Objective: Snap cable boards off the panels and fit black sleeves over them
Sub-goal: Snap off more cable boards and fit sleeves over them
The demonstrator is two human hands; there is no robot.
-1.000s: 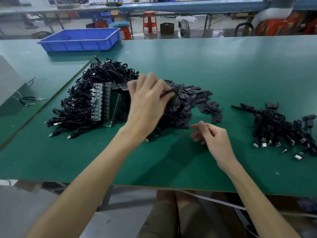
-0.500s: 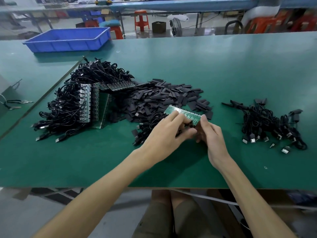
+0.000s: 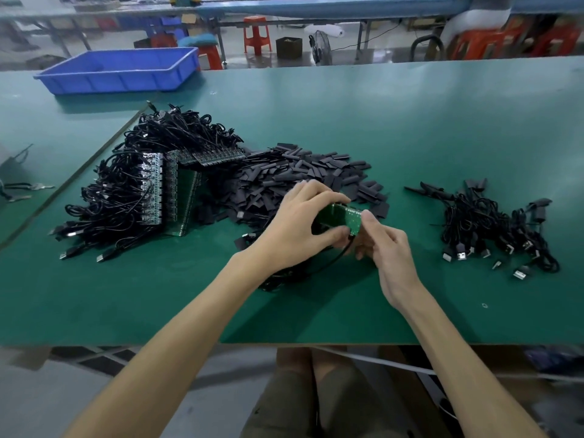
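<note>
A green panel (image 3: 343, 216) hangs just above the table (image 3: 442, 128) — left hand (image 3: 300, 226) curled round one end, right hand (image 3: 387, 248) pinching the other, apparently at a single board. Black sleeves (image 3: 303, 175) are piled just behind; stacked panels (image 3: 164, 191) lie left, sleeved cables (image 3: 493, 229) right.

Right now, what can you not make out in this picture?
Head view:
Green panel: the left hand and right hand cover most of it; its board count is hidden.
Stacked panels: black cables partly bury them.
Speck on the table: too small to identify.
</note>
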